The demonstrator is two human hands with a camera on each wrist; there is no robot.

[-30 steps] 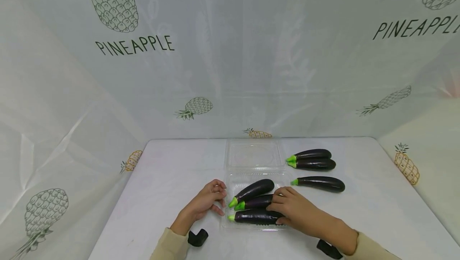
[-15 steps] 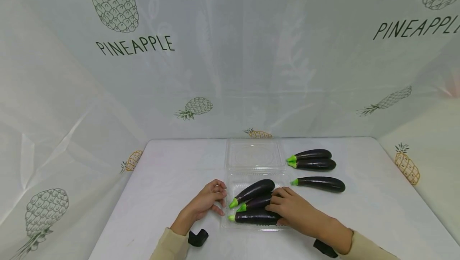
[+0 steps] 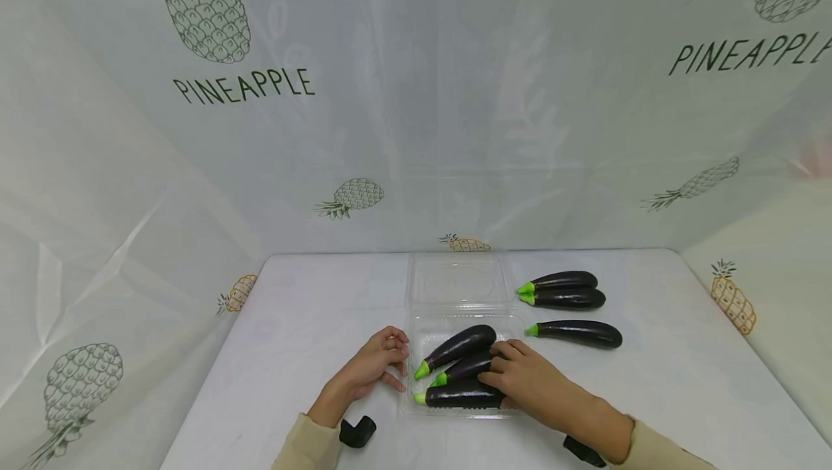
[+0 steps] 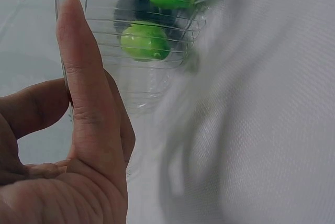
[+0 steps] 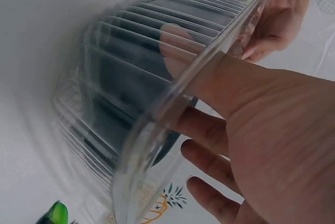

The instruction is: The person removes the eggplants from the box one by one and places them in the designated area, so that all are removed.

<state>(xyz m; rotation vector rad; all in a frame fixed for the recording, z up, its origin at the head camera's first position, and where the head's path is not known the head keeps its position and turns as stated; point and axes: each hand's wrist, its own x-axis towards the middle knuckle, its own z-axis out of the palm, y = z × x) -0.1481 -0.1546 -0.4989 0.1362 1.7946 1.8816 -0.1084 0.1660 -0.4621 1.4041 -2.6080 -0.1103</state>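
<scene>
Three dark eggplants with green caps lie in a clear plastic clamshell box (image 3: 448,416): a far one (image 3: 460,344), a middle one (image 3: 469,368) and a near one (image 3: 461,393). My right hand (image 3: 534,383) reaches over the box's right side and grips the eggplants' right ends, hiding them. Its thumb (image 5: 175,46) shows through the box wall, against dark eggplant skin. My left hand (image 3: 372,363) stands at the box's left rim, fingers loosely bent and apart. The left wrist view has its straight thumb (image 4: 81,72) lying along that rim, close to the green caps (image 4: 145,41).
The box's lid (image 3: 460,279) lies folded back on the white table (image 3: 325,289). Right of it are two eggplants side by side (image 3: 565,289) and a single one (image 3: 578,333). Black pieces (image 3: 357,432) show beside both wrists. A pineapple-print sheet (image 3: 442,109) hangs behind.
The middle eggplant's green end has shifted right and towards the near eggplant. My right hand has slid slightly left with its fingers in the box. The left hand has stayed at the rim.
</scene>
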